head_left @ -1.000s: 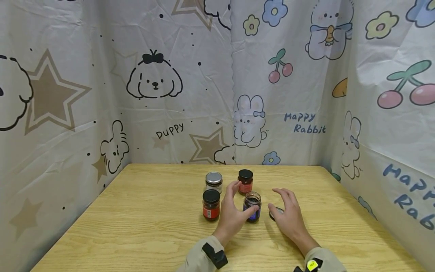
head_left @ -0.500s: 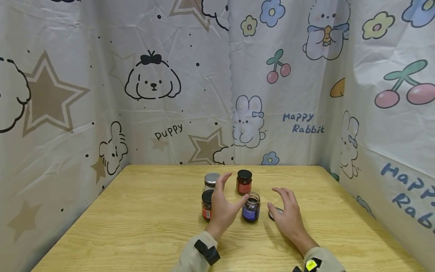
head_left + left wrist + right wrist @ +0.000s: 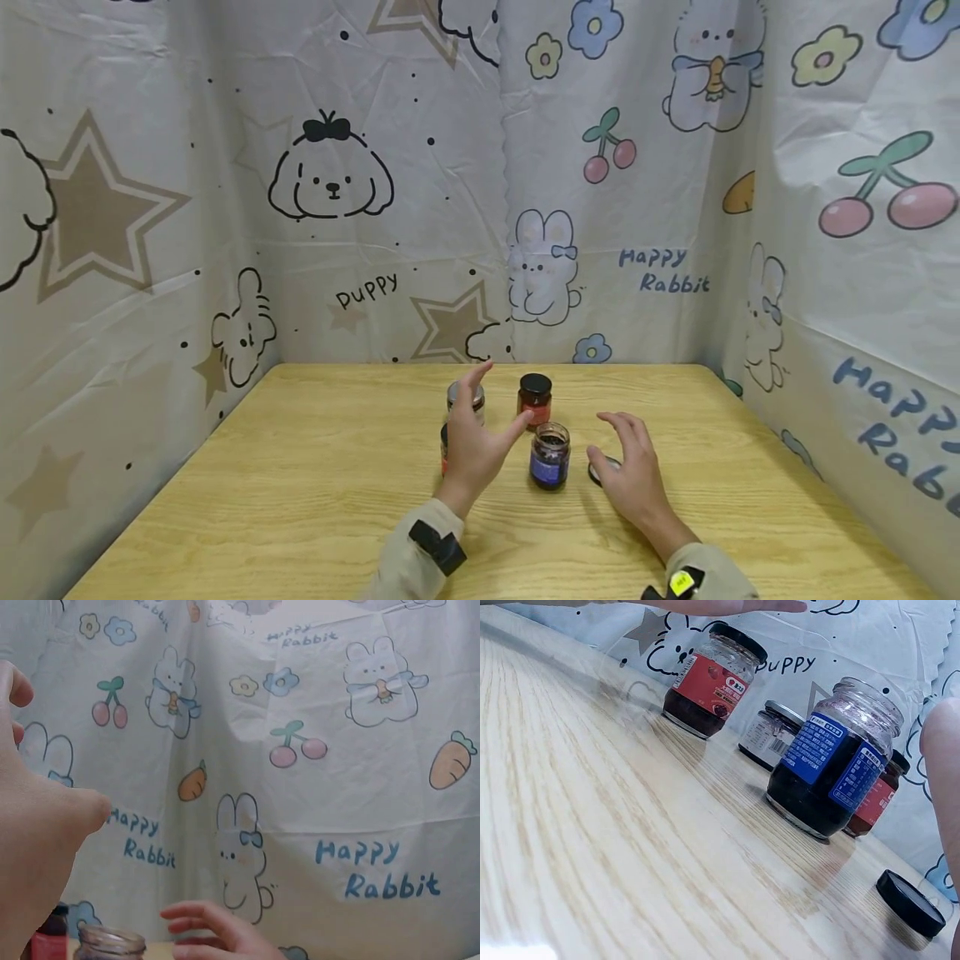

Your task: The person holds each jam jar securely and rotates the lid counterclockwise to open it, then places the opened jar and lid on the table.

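An uncapped glass jar [image 3: 550,457] with a blue label and dark contents stands upright between my hands. Its black lid [image 3: 911,904] lies on the table, just left of my right hand [image 3: 636,483], whose thumb and fingers are spread above it and hold nothing. My left hand [image 3: 474,454] hovers left of the jar, fingers extended and thumb apart, without touching it. Behind that hand, partly covered in the head view, are a red-labelled jar [image 3: 709,686] with a black lid and a silver-lidded jar [image 3: 768,739]. Another red-labelled, black-lidded jar [image 3: 536,398] stands behind the uncapped one.
The wooden table [image 3: 322,492] carries all the jars, grouped around its middle. Patterned curtains [image 3: 360,250] with rabbits, puppies and stars enclose it at the back and both sides.
My left hand has pulled away from the uncapped jar, moving left and slightly up, and now covers much of the two left jars. My right hand stays nearly in place beside the lid.
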Motion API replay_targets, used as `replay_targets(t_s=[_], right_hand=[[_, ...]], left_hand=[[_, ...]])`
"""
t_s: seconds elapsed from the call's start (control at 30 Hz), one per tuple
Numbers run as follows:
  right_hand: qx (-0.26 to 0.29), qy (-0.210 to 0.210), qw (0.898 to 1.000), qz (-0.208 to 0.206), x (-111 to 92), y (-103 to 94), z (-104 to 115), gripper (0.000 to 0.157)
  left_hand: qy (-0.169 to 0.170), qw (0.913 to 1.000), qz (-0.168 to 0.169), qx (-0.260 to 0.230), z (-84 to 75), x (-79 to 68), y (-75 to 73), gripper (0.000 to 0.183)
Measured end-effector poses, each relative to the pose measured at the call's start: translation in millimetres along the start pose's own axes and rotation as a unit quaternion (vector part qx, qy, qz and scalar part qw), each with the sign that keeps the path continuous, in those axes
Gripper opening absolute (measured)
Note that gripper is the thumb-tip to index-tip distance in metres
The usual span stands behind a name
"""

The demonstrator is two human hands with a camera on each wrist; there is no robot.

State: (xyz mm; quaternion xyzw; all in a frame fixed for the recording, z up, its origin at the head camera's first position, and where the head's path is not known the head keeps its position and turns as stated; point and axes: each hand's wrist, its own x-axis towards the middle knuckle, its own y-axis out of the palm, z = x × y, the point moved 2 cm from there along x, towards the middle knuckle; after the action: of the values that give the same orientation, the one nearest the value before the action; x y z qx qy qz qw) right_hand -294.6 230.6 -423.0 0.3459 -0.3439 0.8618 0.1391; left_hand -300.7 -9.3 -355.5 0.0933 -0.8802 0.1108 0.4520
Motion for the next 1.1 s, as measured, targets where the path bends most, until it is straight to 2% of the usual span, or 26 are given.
replay_targets(t_s=[0.2, 0.37, 0.53, 0.77, 0.87, 1.1], right_hand=[[-0.001, -0.005, 1.0, -0.002, 0.1, 0.8, 1.1, 0.047], [-0.002, -0.005, 1.0, -0.005, 0.9, 1.0, 2.0, 0.047], [0.0, -0.008, 1.0, 0.0, 1.6, 0.7, 2.1, 0.046], [0.002, 0.004, 1.0, 0.001, 0.3, 1.0, 1.1, 0.047], [0.001, 0.004, 1.0, -0.002, 0.7, 1.0, 0.4, 0.046], [0.004, 0.004, 1.0, 0.001, 1.3, 1.2, 1.7, 0.047]], left_hand=[[0.006, 0.9996, -0.013, -0.023, -15.5, 10.2, -24.2, 0.078], [-0.017, 0.9995, -0.024, -0.009, -25.8, 14.5, -44.2, 0.078], [-0.04, 0.9986, -0.034, -0.003, -20.7, 15.1, -55.9, 0.078], [-0.046, 0.9975, -0.052, -0.011, -12.0, 12.6, -67.8, 0.076], [-0.045, 0.9975, -0.055, -0.004, -4.4, 11.6, -71.1, 0.077], [-0.065, 0.9964, -0.054, -0.007, 45.6, 1.2, -72.4, 0.082]])
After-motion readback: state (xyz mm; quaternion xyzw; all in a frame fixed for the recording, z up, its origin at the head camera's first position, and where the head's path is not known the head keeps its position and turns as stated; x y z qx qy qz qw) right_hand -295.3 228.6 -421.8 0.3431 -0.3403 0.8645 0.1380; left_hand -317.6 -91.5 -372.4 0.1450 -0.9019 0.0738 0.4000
